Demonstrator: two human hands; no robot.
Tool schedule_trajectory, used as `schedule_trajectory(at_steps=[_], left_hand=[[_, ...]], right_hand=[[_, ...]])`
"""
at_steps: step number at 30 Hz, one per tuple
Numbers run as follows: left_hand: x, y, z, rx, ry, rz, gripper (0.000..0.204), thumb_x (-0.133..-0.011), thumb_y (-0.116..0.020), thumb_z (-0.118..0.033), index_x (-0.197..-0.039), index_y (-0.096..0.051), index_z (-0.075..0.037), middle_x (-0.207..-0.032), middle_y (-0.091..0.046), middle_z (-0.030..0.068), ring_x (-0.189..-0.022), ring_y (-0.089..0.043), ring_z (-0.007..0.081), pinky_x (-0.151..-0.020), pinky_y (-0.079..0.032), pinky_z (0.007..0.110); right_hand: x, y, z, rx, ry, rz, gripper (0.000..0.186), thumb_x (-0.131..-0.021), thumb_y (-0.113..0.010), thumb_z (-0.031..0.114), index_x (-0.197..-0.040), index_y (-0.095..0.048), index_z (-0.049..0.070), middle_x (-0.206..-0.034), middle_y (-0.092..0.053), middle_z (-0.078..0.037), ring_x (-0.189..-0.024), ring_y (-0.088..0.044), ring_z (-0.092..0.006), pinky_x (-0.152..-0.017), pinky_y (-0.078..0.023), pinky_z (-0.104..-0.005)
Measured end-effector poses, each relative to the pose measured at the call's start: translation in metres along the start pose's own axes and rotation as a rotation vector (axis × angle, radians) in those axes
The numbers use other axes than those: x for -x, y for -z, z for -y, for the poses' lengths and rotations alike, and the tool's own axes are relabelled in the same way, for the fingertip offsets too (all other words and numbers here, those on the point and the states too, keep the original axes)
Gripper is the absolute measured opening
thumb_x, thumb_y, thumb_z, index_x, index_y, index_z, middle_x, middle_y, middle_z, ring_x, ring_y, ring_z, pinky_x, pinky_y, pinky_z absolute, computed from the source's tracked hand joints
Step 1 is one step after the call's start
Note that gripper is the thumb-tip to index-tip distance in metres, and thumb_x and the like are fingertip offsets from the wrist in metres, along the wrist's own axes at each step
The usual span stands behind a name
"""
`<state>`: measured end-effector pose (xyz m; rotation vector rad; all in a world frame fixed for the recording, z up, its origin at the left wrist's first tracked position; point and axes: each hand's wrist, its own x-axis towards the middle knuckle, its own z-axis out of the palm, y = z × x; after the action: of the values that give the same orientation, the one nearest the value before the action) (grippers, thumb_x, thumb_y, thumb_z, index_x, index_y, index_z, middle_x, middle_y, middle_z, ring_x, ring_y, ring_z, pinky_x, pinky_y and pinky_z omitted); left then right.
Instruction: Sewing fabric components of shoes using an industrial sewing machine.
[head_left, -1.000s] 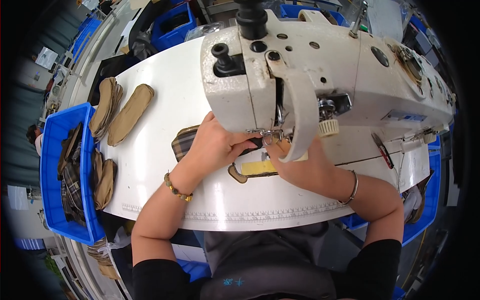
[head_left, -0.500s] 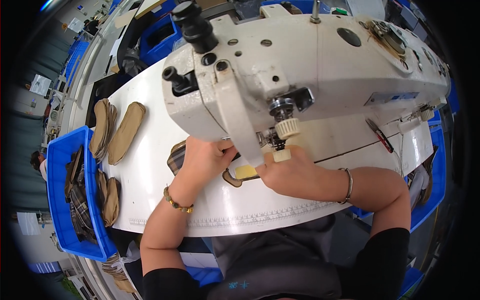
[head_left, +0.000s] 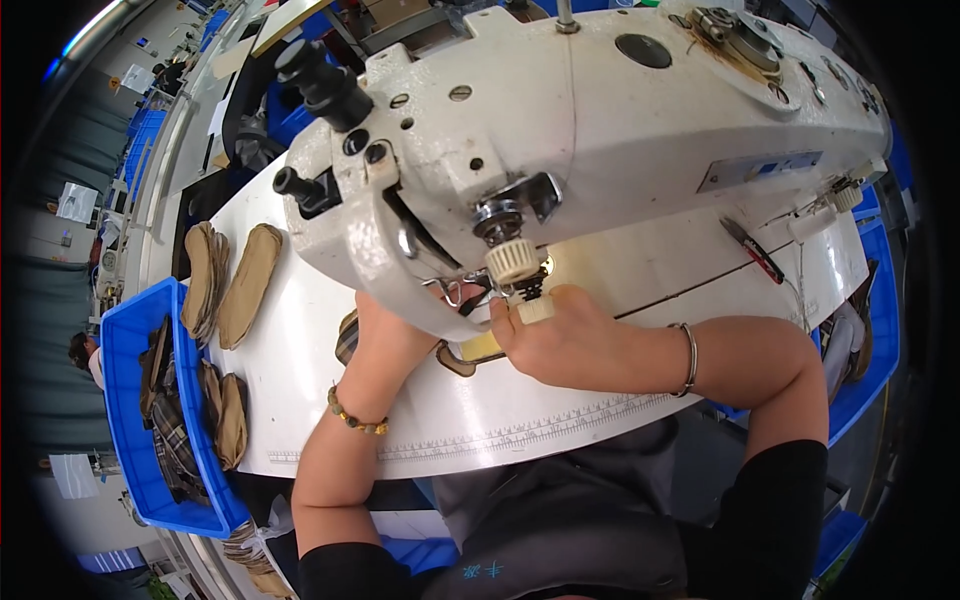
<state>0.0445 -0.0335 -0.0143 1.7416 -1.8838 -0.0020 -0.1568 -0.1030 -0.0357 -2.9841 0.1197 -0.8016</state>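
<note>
My left hand (head_left: 395, 332) is at the needle area of the white sewing machine (head_left: 630, 110), partly hidden by its front guard; its fingertips press on a dark fabric piece (head_left: 470, 302). A plaid fabric piece (head_left: 347, 337) shows beside that hand. My right hand (head_left: 555, 345) is curled just right of the presser foot, fingers bent and closed; what they hold is hidden. Below the needle area are a yellow strip (head_left: 478, 345) and a small tan-edged piece (head_left: 456, 365) on the white tabletop (head_left: 580, 410).
Tan fabric stacks (head_left: 247, 285) lie at the table's left. A blue bin (head_left: 120, 410) of plaid pieces stands beyond them, another blue bin (head_left: 870, 380) at the right. Red-and-black snips (head_left: 752, 250) lie behind my right hand. A person (head_left: 85, 355) is at the far left.
The view has swung, so the machine sits further left. My left hand has gone further behind the guard; my right hand now sits curled slightly left in the picture, beside the presser foot.
</note>
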Motion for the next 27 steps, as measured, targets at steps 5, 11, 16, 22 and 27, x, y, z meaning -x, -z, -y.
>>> schedule_trajectory(at_steps=[5,11,16,22,27], left_hand=[[0.002,-0.001,0.003,-0.087,-0.031,0.003,0.029,-0.068,-0.085,-0.016,-0.058,-0.060,-0.004,-0.056,-0.056,0.0064,-0.052,-0.053,0.0247,-0.050,-0.040,0.035],[-0.003,0.007,-0.010,-0.143,-0.043,0.025,0.027,-0.069,-0.085,-0.017,-0.061,-0.063,-0.003,-0.056,-0.056,0.0071,-0.049,-0.052,0.0255,-0.049,-0.041,0.035],[0.000,0.008,-0.011,-0.121,-0.057,-0.005,0.026,-0.071,-0.084,-0.017,-0.063,-0.065,-0.001,-0.057,-0.057,0.0083,-0.051,-0.052,0.0263,-0.051,-0.042,0.036],[-0.002,0.011,-0.007,0.055,0.075,0.050,0.026,-0.071,-0.084,-0.015,-0.064,-0.064,0.001,-0.062,-0.060,0.0111,-0.055,-0.054,0.0292,-0.054,-0.043,0.037],[-0.001,0.010,-0.007,0.271,0.253,0.075,0.022,-0.076,-0.083,-0.009,-0.070,-0.064,0.001,-0.065,-0.062,0.0048,-0.059,-0.056,0.0153,-0.056,-0.046,0.029]], right_hand=[[-0.001,-0.001,0.000,0.005,-0.003,0.010,0.011,-0.066,-0.065,0.013,-0.064,-0.059,0.005,-0.052,-0.056,-0.007,-0.047,-0.061,-0.0190,-0.041,-0.044,-0.0334],[-0.001,0.004,-0.001,-0.015,-0.005,0.048,0.011,-0.066,-0.065,0.013,-0.064,-0.059,0.005,-0.052,-0.057,-0.007,-0.048,-0.061,-0.0196,-0.042,-0.045,-0.0333],[-0.001,0.003,-0.001,-0.046,-0.006,0.027,0.010,-0.067,-0.065,0.013,-0.068,-0.060,0.004,-0.053,-0.057,-0.007,-0.048,-0.061,-0.0200,-0.042,-0.046,-0.0337],[0.000,-0.001,0.008,-0.026,0.042,0.004,0.021,-0.071,-0.063,0.013,-0.085,-0.064,-0.003,-0.052,-0.055,-0.005,-0.046,-0.060,-0.0196,-0.041,-0.044,-0.0345],[0.000,0.002,0.002,-0.018,0.026,0.143,0.035,-0.074,-0.062,0.013,-0.102,-0.065,-0.008,-0.055,-0.057,-0.004,-0.045,-0.059,-0.0189,-0.040,-0.043,-0.0341]])
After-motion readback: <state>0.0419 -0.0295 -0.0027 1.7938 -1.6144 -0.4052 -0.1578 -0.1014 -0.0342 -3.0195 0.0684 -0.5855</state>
